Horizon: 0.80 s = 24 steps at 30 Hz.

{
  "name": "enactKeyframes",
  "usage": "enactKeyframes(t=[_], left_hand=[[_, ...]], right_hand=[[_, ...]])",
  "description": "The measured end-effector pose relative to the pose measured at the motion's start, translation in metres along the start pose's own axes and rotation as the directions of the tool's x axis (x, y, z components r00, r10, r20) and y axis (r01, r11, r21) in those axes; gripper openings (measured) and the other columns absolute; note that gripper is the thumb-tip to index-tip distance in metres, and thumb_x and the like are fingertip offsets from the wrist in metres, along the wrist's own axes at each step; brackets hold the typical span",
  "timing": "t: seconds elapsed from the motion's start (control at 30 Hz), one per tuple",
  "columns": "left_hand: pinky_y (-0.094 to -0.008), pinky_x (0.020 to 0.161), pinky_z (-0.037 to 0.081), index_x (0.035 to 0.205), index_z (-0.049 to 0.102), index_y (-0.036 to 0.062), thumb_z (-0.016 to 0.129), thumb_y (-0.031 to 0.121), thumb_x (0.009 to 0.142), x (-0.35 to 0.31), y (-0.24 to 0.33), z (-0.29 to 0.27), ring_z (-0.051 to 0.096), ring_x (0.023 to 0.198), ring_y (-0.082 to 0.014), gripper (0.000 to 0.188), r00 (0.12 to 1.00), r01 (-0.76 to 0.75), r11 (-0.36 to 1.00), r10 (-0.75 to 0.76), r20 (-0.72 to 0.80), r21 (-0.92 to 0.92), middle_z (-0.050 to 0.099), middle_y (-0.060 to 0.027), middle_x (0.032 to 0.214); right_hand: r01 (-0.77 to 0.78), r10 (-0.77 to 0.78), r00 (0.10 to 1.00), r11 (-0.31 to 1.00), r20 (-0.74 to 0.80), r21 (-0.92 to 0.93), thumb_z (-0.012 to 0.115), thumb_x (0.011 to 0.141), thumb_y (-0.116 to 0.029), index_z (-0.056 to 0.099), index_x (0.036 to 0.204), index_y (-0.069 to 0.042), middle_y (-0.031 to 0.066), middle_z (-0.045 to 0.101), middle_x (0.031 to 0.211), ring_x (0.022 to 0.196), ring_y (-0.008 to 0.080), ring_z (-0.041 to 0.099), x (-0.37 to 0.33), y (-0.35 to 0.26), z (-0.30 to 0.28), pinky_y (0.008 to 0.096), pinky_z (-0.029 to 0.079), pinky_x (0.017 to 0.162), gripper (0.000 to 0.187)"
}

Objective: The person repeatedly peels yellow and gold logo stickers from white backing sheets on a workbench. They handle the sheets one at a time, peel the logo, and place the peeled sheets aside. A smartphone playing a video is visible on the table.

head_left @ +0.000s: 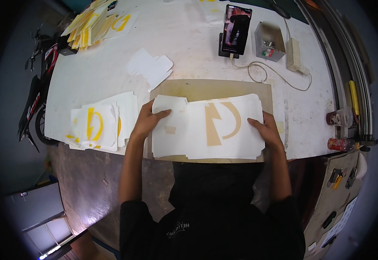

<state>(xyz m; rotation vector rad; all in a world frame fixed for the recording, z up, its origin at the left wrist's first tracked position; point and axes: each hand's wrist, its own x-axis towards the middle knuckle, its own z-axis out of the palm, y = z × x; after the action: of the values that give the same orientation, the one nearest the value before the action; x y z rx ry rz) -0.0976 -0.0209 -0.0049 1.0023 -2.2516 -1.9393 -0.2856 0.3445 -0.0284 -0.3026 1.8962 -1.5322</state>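
A stack of white printed sheets (197,125) is held level in front of me, with a tan bolt-like mark and a curved stripe on its top sheet. My left hand (147,119) grips its left end, thumb on top and fingers hidden beneath. At the opposite end my right hand (269,130) holds it the same way, thumb lying over the upper face. Under the stack is a tan board (228,87) at the table's front edge. Left of my left hand lies a loose pile of white sheets with yellow marks (95,125).
White paper pieces (154,69) lie beyond the board. At the back stand a phone on a stand (236,30) and a grey box (270,43), beside a cable and power strip (293,54). More yellow-marked sheets (93,26) sit far left. Cups (338,117) stand right, near a metal rail (353,65).
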Motion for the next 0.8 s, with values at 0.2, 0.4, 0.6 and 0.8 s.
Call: enactKeyframes(t=[0.2,0.4,0.6,0.8], left_hand=[[-0.0361,0.085,0.061,0.126,0.066,-0.0074,0.075,0.013,0.093,-0.020,0.023,0.002,0.073,0.100,-0.0250,0.040,0.992,0.107,0.880,-0.066,0.104,-0.463,0.075,-0.0152,0.107],[-0.0377,0.087,0.061,0.130,0.062,-0.0058,0.071,0.018,0.098,-0.019,0.020,0.011,0.070,0.106,-0.0251,0.041,0.980,0.176,0.835,-0.196,0.016,-0.521,0.071,-0.0155,0.118],[-0.0424,0.095,0.057,0.143,0.055,-0.0027,0.067,0.004,0.095,-0.021,0.000,0.021,0.068,0.113,-0.0348,0.049,0.905,-0.347,0.606,0.416,0.088,0.716,0.064,-0.0233,0.133],[-0.0531,0.111,0.046,0.149,0.047,-0.0080,0.068,-0.001,0.082,-0.045,-0.020,0.069,0.057,0.131,-0.0482,0.071,0.801,-0.329,0.450,0.598,-0.007,0.830,0.055,-0.0309,0.145]], right_hand=[[0.038,-0.038,0.999,0.999,-0.005,-0.011,0.068,0.094,-0.006,0.065,0.128,0.006,0.0113,0.075,0.110,0.093,0.0152,0.069,-0.003,0.002,0.000,0.0312,0.056,0.084,0.036],[0.039,-0.039,0.999,0.999,-0.003,-0.018,0.069,0.094,-0.007,0.064,0.129,0.007,0.0108,0.074,0.110,0.095,0.0147,0.069,-0.003,0.003,0.001,0.0314,0.055,0.086,0.038],[0.042,-0.043,0.999,0.998,-0.024,-0.039,0.069,0.094,-0.007,0.063,0.131,0.006,0.0109,0.074,0.112,0.097,0.0149,0.068,-0.005,-0.001,0.001,0.0319,0.055,0.088,0.039],[0.058,-0.060,0.997,0.997,-0.041,-0.044,0.069,0.094,-0.006,0.063,0.131,0.006,0.0116,0.074,0.113,0.098,0.0163,0.068,-0.006,0.000,0.004,0.0327,0.055,0.089,0.040]])
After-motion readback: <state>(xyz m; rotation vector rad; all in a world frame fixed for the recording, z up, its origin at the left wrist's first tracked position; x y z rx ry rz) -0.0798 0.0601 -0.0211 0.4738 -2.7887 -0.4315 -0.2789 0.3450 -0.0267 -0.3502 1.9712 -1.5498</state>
